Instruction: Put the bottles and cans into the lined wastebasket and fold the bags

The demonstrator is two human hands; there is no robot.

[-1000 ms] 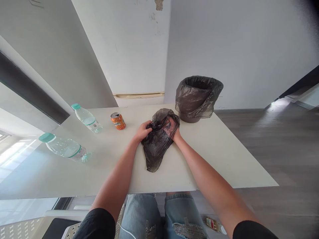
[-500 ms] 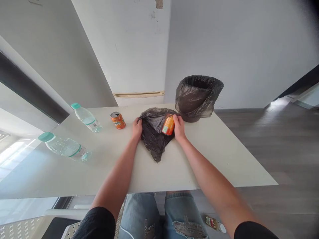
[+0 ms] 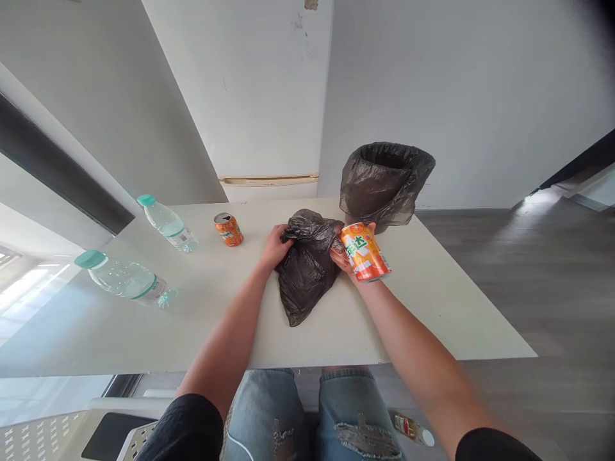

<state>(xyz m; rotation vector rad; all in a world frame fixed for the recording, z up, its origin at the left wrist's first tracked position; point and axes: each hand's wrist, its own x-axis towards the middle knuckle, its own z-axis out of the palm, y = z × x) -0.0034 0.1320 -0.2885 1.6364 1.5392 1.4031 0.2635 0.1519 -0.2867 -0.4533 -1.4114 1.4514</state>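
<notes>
A crumpled black plastic bag hangs down onto the white table between my hands. My left hand is closed on the bag's upper left edge. In my right hand is an orange soda can, tilted and outside the bag; the bag's right edge touches this hand's fingers. Left of the bag, a second orange soda can stands upright with its top opened. Behind my right hand is a bin lined with a black bag folded over its rim.
Two clear plastic bottles with teal caps, a smaller bottle and a larger bottle, lie at the table's left. Another bottle lies on the floor by my knee. A white fridge stands behind the table.
The can in my right hand has come from against the bag to its right, now in full view. The bag has bunched up more, and my left hand has shifted slightly right.
</notes>
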